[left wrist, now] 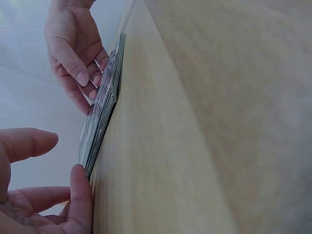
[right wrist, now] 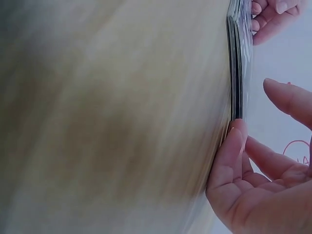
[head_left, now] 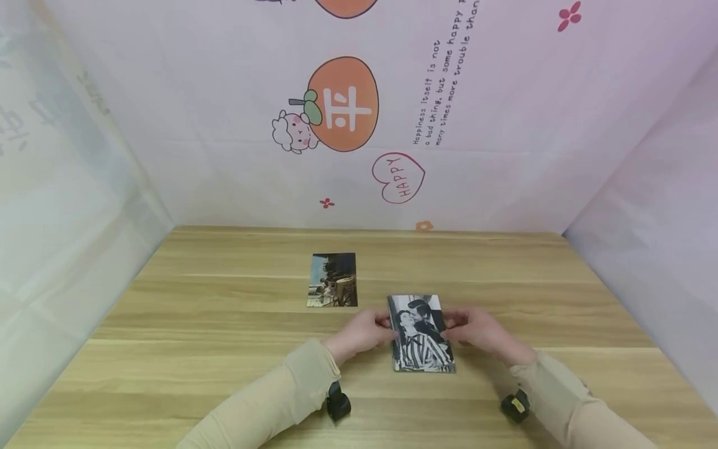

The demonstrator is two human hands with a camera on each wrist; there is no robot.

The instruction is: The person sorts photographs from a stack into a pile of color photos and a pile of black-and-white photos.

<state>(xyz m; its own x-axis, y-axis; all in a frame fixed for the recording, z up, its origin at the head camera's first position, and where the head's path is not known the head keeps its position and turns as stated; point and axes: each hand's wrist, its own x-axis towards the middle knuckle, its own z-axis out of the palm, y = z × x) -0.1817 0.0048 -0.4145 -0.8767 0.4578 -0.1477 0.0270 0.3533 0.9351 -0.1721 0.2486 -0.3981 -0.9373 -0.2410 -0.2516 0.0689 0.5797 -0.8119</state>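
A stack of photo cards (head_left: 422, 337) lies on the table, a black-and-white picture of two people on top. My left hand (head_left: 364, 330) is at its left side, fingertips touching the edge. On the opposite side, my right hand (head_left: 479, 330) touches the stack with its fingers. In the left wrist view, the layered edges of the stack (left wrist: 105, 102) show, and the left thumb (left wrist: 31, 142) stands apart from them. The right thumb (right wrist: 290, 100) is likewise clear of the cards in the right wrist view. Neither hand's fingers wrap round the stack.
A single colour photo card (head_left: 333, 280) lies farther back, left of the stack. The wooden table (head_left: 224, 368) ends at a printed white cloth (head_left: 224, 156), with more cloth on both sides. Black wrist cameras (head_left: 339, 404) hang beneath the sleeves.
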